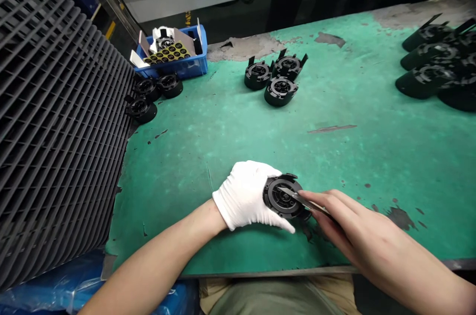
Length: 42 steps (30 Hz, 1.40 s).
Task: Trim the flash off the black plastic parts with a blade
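My left hand (249,196), in a white glove, is wrapped round the side of a round black plastic part (277,200) near the front of the green table. The part's ribbed, ringed face is turned up towards me. Bare and ungloved, my right hand (345,223) grips a slim metal craft knife (310,203) between thumb and fingers. Its pointed blade lies over the middle of the part's face; whether the tip touches cannot be made out. My fingers hide some of the knife's handle.
Three similar black parts (281,88) stand mid-table, and several more (427,79) at the far right. Others (141,109) sit before a blue bin (193,68) holding cards and yellow-dotted sheet. Stacked grey grids (67,121) wall the left side. The green mat (208,131) is torn in places.
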Motion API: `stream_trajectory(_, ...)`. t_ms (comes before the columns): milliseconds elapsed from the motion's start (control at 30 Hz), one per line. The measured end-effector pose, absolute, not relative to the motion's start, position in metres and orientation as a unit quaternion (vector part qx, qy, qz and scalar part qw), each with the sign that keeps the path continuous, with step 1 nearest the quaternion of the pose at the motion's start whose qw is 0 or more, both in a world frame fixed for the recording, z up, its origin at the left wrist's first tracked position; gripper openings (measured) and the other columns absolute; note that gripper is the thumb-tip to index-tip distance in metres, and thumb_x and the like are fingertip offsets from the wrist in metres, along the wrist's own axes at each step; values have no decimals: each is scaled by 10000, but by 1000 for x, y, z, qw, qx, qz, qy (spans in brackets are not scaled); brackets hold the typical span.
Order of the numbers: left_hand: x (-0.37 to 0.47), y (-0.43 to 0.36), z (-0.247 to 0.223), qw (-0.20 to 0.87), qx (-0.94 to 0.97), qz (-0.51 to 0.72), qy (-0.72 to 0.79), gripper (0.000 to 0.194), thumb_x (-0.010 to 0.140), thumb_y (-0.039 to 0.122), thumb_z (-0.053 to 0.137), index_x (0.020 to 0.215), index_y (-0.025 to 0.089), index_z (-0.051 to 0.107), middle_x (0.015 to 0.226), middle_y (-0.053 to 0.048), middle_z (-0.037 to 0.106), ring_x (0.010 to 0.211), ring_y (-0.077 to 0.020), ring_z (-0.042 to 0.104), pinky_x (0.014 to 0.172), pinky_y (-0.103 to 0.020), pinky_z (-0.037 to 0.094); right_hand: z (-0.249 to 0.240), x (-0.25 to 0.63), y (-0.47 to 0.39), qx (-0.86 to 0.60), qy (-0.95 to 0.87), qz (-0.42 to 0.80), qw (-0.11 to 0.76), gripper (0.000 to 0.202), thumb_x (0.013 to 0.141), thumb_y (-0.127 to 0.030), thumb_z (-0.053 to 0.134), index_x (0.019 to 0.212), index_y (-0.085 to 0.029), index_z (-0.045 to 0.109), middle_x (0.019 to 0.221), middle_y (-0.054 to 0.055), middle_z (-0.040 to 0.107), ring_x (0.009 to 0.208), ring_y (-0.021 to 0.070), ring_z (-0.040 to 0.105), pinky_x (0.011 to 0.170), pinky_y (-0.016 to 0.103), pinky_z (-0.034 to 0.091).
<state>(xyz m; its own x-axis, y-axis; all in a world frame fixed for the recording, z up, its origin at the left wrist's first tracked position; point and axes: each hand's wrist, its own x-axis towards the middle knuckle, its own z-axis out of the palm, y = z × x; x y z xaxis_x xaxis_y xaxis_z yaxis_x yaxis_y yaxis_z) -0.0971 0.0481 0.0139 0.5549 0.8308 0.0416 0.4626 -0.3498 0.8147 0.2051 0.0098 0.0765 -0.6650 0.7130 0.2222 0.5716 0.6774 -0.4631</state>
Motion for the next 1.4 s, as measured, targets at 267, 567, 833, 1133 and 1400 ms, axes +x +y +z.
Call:
stream_trajectory(267, -97, 46, 16, 390, 792, 226, 411, 1039, 785, 1017, 1096, 1434, 219, 950, 1355, -169, 995, 1279, -473, 975, 1237, -572, 729, 72, 210, 4, -362, -897, 184, 173, 471, 1366, -291, 515, 1826, -283, 615, 1187, 41, 793, 780, 147, 829, 700, 241, 637)
stream_trajectory(567, -97, 46, 16, 385, 798, 222, 406, 1051, 796, 1021, 1086, 1447, 208, 943, 1349, -176, 992, 1270, -469, 975, 1232, -566, 734, 70, 209, 9, -350, -896, 201, 188, 501, 1359, -307, 525, 1851, -327, 619, 1157, 42, 795, 746, 167, 828, 648, 243, 631)
stream_trajectory(833, -97, 46, 17, 389, 797, 222, 406, 1036, 789, 1000, 1104, 1445, 214, 947, 1339, -170, 997, 1281, -480, 975, 1231, -579, 735, 67, 218, 9, -349, -903, 197, 156, 567, 1356, -281, 518, 1920, -327, 542, 1188, 56, 785, 783, 166, 832, 683, 244, 640)
stream_trajectory(1133, -97, 48, 21, 409, 788, 228, 399, 1002, 801, 928, 1145, 1494, 233, 942, 1361, -142, 1009, 1313, -465, 983, 1257, -545, 731, 60, 227, 5, -356, -917, 156, 96, 884, 1258, -95, 419, 2080, -399, 301, 1276, 75, 795, 832, 178, 814, 694, 284, 603)
stream_trajectory(1400, -96, 48, 19, 404, 787, 231, 404, 1042, 758, 900, 1184, 1535, 249, 939, 1383, -149, 1007, 1348, -478, 977, 1278, -551, 736, 54, 237, 20, -314, -937, 115, 102, 1019, 1109, -32, 462, 2071, -358, 370, 1233, 87, 821, 835, 212, 806, 667, 286, 579)
